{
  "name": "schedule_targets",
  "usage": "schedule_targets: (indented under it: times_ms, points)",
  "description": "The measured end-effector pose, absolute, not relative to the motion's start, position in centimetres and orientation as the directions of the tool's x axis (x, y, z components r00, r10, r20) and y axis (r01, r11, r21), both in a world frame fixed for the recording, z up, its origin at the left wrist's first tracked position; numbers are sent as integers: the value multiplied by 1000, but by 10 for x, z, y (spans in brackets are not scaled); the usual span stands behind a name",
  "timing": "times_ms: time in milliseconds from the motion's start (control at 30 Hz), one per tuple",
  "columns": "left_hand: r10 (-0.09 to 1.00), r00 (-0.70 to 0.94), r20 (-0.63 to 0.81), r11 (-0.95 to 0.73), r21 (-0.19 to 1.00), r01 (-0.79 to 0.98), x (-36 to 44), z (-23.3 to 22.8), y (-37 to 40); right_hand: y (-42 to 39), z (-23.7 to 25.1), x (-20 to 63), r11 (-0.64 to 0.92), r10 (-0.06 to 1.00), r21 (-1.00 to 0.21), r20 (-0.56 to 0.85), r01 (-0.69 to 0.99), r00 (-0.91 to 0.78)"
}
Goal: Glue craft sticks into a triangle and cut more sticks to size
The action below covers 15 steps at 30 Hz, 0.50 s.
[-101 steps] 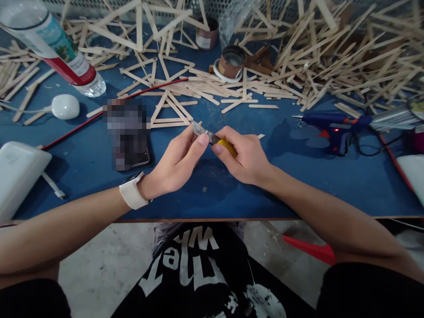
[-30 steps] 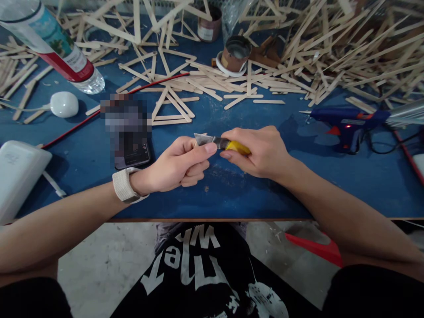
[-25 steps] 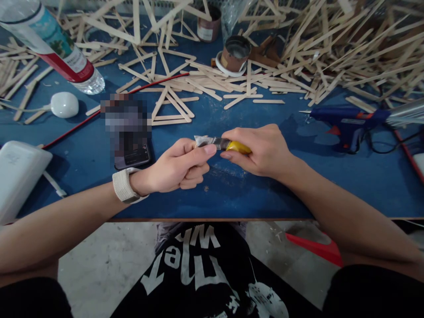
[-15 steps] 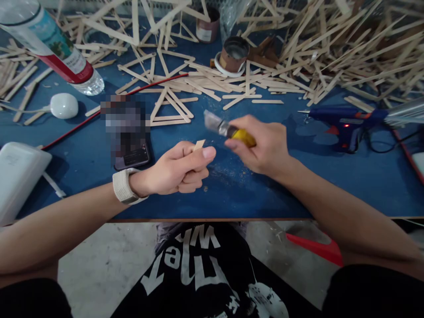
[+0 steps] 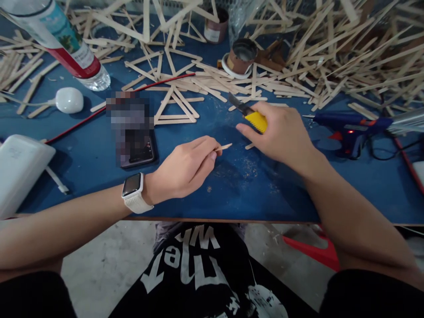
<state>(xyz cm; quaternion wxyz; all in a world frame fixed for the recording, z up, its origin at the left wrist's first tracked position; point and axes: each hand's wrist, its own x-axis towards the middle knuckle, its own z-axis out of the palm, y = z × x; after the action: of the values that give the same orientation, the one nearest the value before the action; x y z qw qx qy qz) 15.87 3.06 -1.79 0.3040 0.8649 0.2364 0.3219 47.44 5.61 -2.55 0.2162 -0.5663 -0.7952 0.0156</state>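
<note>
My left hand [image 5: 185, 168] is closed in a pinch on a wooden craft stick [image 5: 225, 146], whose short end pokes out past the fingertips toward the right. To its right, my right hand [image 5: 278, 134] grips a yellow utility knife [image 5: 256, 121]; the blade points up and to the left, apart from the stick. Below the right thumb, the tip of another wooden piece [image 5: 249, 146] shows, the rest of it hidden by the hand. Beyond my hands, a triangle of craft sticks [image 5: 175, 119] lies on the blue tabletop [image 5: 238, 194].
A phone [image 5: 139, 150], partly pixelated, lies left of my hands, near a power bank [image 5: 26, 172] and a bottle [image 5: 76, 53]. A glue gun [image 5: 351, 128] with a lit red light lies right. Heaped craft sticks [image 5: 318, 57] and a small pot [image 5: 243, 55] stand at the back.
My left hand has turned palm down and shifted right, so the stick end now points right. My right hand has moved slightly right and up with the knife. A wooden piece now shows beneath it.
</note>
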Motion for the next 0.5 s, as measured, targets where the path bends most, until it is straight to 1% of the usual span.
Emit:
schedule_targets:
  times_ms: [67, 133, 167, 267, 300, 333, 400, 500]
  points:
    - [575, 694, 433, -754, 610, 245, 158, -20, 29, 56, -15, 486, 415, 902, -262, 243, 871, -357]
    - [499, 741, 448, -813, 537, 223, 159, -20, 25, 57, -5, 498, 469, 882, -259, 175, 844, -437]
    - [430, 775, 463, -852, 493, 177, 160, -20, 22, 57, -1, 504, 489, 872, -263, 142, 832, -468]
    - [150, 838, 524, -941, 337, -42, 163, -18, 14, 55, 6, 513, 506, 854, -289, 39, 812, -519]
    - [81, 846, 526, -943, 316, -107, 164, -17, 11, 54, 7, 514, 499, 854, -300, 9, 813, -520]
    - [51, 844, 535, -942, 306, -137, 165, -16, 8, 53, 7, 514, 487, 856, -311, -16, 816, -517]
    - [44, 848, 529, -935, 321, -152, 165, -16, 5, 50, 7, 513, 463, 863, -335, -42, 821, -504]
    - [54, 863, 503, -930, 339, -139, 166, -17, 2, 46, 5, 513, 443, 882, -355, 6, 824, -471]
